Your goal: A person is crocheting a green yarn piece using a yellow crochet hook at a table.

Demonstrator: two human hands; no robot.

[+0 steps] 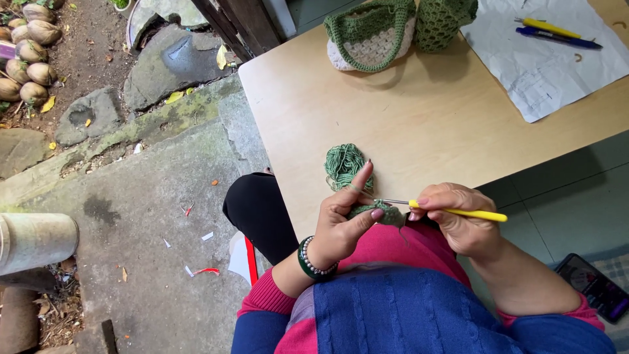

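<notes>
Hook (458, 212) gripped in right hand (462, 219), its yellow shaft lying three-to-nine o'clock, tip entering green crochet piece (386, 213) pinched by left hand (344, 219).

- The left hand (341, 226) is raised in front of the body, palm turned inward, its index finger stretched straight up and away while thumb and middle finger pinch together at the right.
- The left wrist carries a dark beaded bracelet (309, 259), and the forearm runs down and left into a pink cuff.
- The right hand (458, 219) sits just right of the left, knuckles up, fingers curled closed in a pinching grip, thumb pointing left.
- The right forearm angles down and right, bare to the sleeve.
</notes>
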